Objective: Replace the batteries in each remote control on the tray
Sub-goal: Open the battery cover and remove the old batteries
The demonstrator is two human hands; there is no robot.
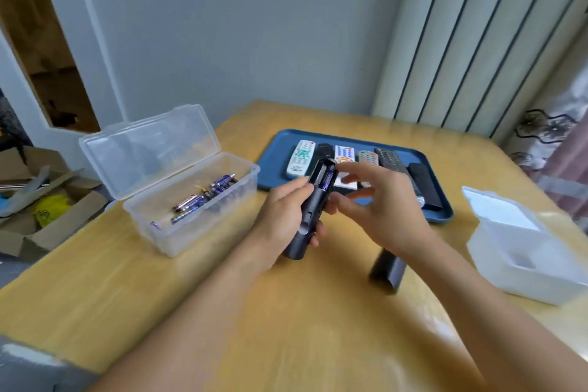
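My left hand (283, 216) grips a black remote (313, 212), back side up, above the table. Its battery compartment is uncovered and a blue battery (327, 180) lies inside. My right hand (378, 200) hovers just right of the compartment with fingers spread and relaxed, holding nothing. The remote's black battery cover (388, 270) lies on the table under my right forearm. Behind my hands, a blue tray (273, 153) holds several more remotes, white, grey and black. A clear plastic box (191, 200) with its lid up holds several blue batteries (203, 197).
A white open box (525, 251) stands at the table's right side. The wooden table (222, 312) ends close on the left, where a cardboard box of clutter (41, 200) sits lower down. A wall and a white radiator stand behind the table.
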